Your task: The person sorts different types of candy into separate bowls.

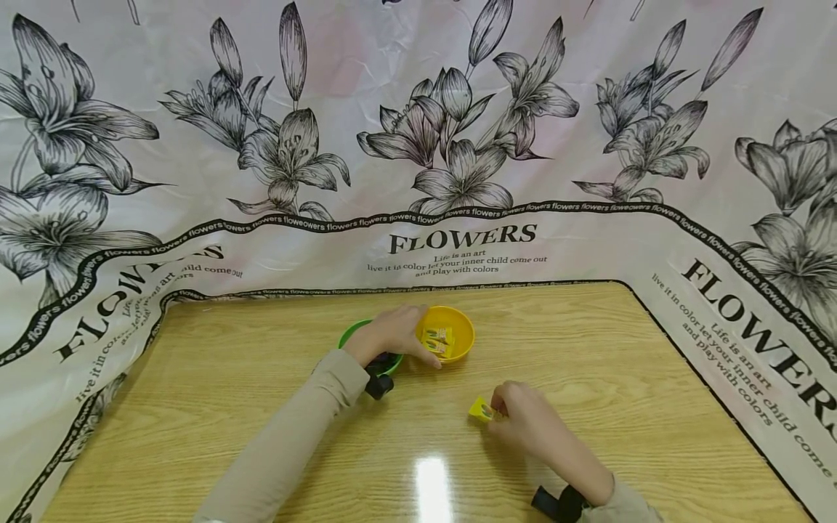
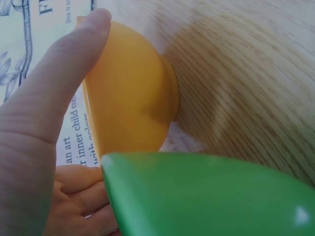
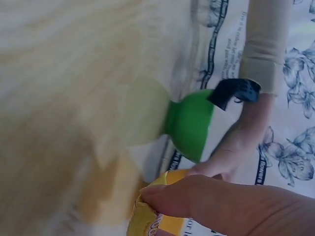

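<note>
My left hand (image 1: 395, 330) reaches over the green bowl (image 1: 346, 335) and grips the yellow bowl (image 1: 466, 335) across its left side. In the left wrist view the thumb lies on the yellow bowl's rim, and the other fingers are partly hidden behind the green bowl (image 2: 211, 196). Small yellow wrapped packets (image 1: 438, 340) lie inside the yellow bowl. Nearer to me on the right, my right hand (image 1: 526, 421) pinches a yellow wrapped packet (image 1: 482, 410) between thumb and fingers, just above the table; the right wrist view shows its crinkled wrapper (image 3: 142, 216).
Dark items, mostly hidden by the left hand and wrist, sit in the green bowl. Both bowls stand side by side on the wooden table (image 1: 588, 341). A white flower-printed cloth (image 1: 458, 247) borders the table at the back and sides. Black straps (image 1: 379, 385) circle both wrists.
</note>
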